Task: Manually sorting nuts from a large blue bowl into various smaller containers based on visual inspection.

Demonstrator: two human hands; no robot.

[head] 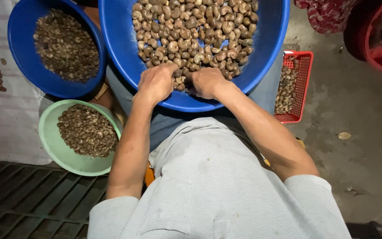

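Two bare hands work at the near rim of a big blue basin (120, 53) resting on the person's lap and heaped with curved, tan-brown cashew nuts (195, 31). The left hand (156, 83) and right hand (205, 82) sit side by side, fingers curled down into the nuts; whether either hand has hold of one cannot be told. A smaller blue basin (21, 48) of darker pieces touches the big basin's left edge, with a pale green bowl (49, 137) of similar pieces just below it. At the big basin's right edge stands a red crate (305, 84), also holding nuts. Bare concrete floor (359, 146) lies open beyond the crate.
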